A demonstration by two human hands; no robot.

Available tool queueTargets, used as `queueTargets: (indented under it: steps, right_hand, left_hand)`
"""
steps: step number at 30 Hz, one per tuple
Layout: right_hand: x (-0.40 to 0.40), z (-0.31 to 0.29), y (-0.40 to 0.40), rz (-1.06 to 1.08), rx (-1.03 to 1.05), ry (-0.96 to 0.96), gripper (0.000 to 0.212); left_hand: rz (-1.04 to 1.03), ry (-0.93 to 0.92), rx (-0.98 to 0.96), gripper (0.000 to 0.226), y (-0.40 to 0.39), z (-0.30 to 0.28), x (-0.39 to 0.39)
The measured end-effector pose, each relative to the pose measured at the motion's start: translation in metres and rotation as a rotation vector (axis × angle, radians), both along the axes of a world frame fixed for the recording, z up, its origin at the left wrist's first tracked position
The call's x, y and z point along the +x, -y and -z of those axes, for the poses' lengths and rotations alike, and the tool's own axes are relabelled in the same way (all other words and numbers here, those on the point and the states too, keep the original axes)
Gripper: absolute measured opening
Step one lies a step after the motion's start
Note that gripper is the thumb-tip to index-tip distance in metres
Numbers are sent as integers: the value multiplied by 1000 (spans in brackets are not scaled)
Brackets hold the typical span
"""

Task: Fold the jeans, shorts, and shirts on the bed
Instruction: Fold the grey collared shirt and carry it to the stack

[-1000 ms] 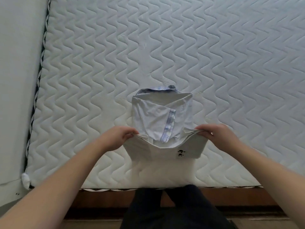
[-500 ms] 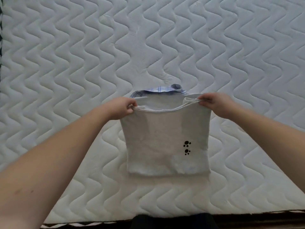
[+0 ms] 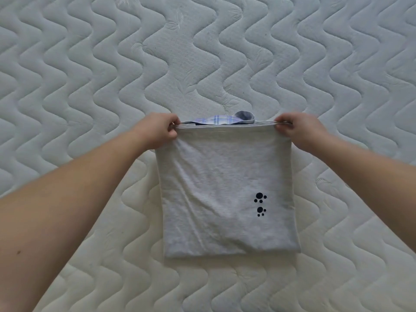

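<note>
Both hands pinch shirt (image 3: pixel 225 194) hem — left hand (image 3: pixel 157 131) | right hand (image 3: pixel 297 129) — on bed (image 3: pixel 90 64)

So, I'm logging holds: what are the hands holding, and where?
Both the left hand and right hand pinch the grey shirt at its far edge's corners.

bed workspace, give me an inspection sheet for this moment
surface: white quilted mattress, wavy stitching, bare around the garment.
job's things: grey shirt lying folded in a flat rectangle, two dark paw prints facing up; plaid collar peeking past its far edge.
clutter: nothing seen.
grips: left hand pinches the far left corner of the hem; right hand pinches the far right corner.
cables: nothing seen.
surroundings: only mattress in view; jeans and shorts not in view.
</note>
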State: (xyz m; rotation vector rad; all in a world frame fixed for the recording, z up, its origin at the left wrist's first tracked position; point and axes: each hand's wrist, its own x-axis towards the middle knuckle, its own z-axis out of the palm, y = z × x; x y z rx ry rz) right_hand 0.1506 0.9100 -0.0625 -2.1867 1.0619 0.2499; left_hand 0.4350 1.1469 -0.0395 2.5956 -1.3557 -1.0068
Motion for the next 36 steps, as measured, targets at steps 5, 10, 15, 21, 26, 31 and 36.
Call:
queueTargets:
  steps: [5,10,15,21,26,31,36]
  right_hand:
    - [8,8,6,-11,-19,-32,17]
    - [17,9,10,-201,44,-179,42]
    - [24,10,6,-261,16,-262,29]
    - [15,-12,1,-233,17,-162,23]
    - [6,-55,-1,-217,41,-92,12]
    - [6,-126,6,-202,-20,-43,23]
    - [15,-207,23,-152,-169,124,17]
  left_hand:
    - [-24,43,33,31,0,11,-2]
    - [-4,10,216,54,-2,14,6]
    - [-74,-36,310,49,2,7,7]
    - [-46,-106,219,27,-9,-12,7]
    - [-66,-250,101,11,-24,-47,3]
    - [-55,-237,-1,11,-22,-119,15]
    - [-46,-40,-174,16,-7,-208,34]
